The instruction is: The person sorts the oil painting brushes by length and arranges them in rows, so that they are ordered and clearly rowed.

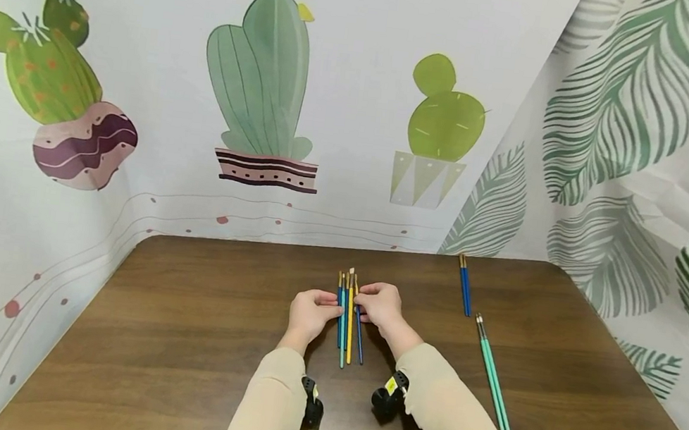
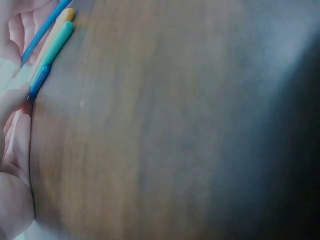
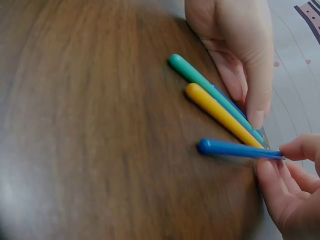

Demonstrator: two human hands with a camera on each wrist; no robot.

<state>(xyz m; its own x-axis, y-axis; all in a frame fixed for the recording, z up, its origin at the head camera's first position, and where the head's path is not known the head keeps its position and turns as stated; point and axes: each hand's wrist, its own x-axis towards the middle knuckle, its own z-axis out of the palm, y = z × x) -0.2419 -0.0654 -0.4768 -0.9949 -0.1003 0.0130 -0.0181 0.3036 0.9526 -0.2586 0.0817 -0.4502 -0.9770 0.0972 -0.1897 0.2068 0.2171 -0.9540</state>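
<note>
A small bundle of paintbrushes stands out in the middle of the table, bristle ends pointing away from me. My left hand (image 1: 309, 316) holds its left side, the thumb over a green paintbrush (image 1: 342, 351) and the fingers beside a blue one. Between my hands lies a yellow paintbrush (image 1: 349, 340). On the right, my right hand (image 1: 383, 308) pinches another blue paintbrush (image 3: 235, 149) between thumb and fingers. That brush slants a little away from the others at its handle end. My hands partly hide the middles of the outer brushes.
Two blue paintbrushes (image 1: 465, 292) lie side by side near the far right of the brown wooden table (image 1: 176, 345). Closer to me, also at the right, lie two green paintbrushes (image 1: 494, 382). A printed cloth (image 1: 357, 103) with cacti hangs behind the table's far edge.
</note>
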